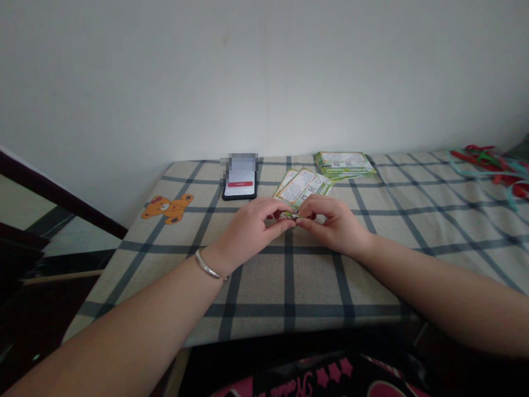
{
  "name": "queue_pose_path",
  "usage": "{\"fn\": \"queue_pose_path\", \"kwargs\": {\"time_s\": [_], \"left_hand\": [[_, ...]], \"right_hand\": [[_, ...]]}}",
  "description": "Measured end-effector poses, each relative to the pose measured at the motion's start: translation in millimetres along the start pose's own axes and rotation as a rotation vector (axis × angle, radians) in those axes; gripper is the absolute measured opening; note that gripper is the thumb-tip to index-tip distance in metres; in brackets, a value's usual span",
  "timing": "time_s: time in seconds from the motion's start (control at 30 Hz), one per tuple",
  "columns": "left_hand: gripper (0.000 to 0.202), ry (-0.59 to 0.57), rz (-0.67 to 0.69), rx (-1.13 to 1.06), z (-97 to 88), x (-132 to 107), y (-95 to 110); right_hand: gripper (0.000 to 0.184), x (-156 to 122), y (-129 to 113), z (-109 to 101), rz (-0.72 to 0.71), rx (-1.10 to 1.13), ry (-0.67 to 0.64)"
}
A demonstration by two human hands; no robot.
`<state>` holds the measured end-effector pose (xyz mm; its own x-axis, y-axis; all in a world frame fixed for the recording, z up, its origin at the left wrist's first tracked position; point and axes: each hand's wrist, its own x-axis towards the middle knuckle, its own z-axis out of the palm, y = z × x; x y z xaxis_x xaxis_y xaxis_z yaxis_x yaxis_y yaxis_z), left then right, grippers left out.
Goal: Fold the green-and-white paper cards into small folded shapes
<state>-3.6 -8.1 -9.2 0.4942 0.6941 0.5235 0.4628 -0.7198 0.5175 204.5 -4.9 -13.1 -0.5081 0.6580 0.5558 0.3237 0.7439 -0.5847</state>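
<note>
My left hand (265, 219) and my right hand (328, 223) meet above the middle of the table, thumbs and fingers pinched together. Between their fingertips is a small green-and-white piece (290, 215), mostly hidden; its kind does not show. Just beyond the fingers, a few printed green-and-white cards (303, 184) lie fanned out and overlapping. Farther back and to the right sits a stack of similar green cards (345, 162). A silver bangle (206, 264) circles my left wrist.
A phone (240, 179) with a lit screen lies at the back, left of the cards. An orange bear picture (167, 209) is near the left edge. Red and green ribbon-like strips (494, 165) lie at the far right on the checked tablecloth (264, 281). A white wall (264, 77) stands behind.
</note>
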Motion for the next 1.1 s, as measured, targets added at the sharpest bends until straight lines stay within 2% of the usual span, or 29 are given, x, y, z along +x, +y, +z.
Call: {"fn": "queue_pose_path", "kwargs": {"time_s": [0.17, 0.27, 0.43, 0.53, 0.67, 0.83, 1.0, 1.1], "left_hand": [[0.009, -0.047, -0.06, 0.083, 2.5, -1, -4], [0.02, -0.068, -0.054, 0.1, 3.5, 0, -5], [0.009, -0.082, -0.082, 0.086, 4.7, 0, -5], [0.009, -0.066, -0.013, 0.152, 3.3, 1, -4], [0.009, -0.052, 0.067, 0.245, 0.3, 2, -3], [0.007, -0.088, 0.158, 0.378, -1.5, 0, 1], [0.011, -0.068, 0.088, 0.341, -1.3, 0, -1], [0.009, -0.061, 0.073, 0.274, -1.5, 0, -4]], "right_hand": [[0.016, 0, 3, 0, 0.005, 0.065, 0.03], [0.015, 1, 5, 1, 0.024, 0.101, 0.037], [0.016, 2, 8, 3, 0.056, 0.156, 0.034], [0.017, 2, 8, 4, 0.099, 0.172, 0.029], [0.015, 0, 4, 4, 0.164, 0.08, 0.016], [0.006, -2, -3, 3, 0.058, -0.018, 0.006], [0.005, -2, -3, 2, 0.073, -0.048, 0.075], [0.009, -2, -1, 3, 0.129, 0.054, 0.115]]}}
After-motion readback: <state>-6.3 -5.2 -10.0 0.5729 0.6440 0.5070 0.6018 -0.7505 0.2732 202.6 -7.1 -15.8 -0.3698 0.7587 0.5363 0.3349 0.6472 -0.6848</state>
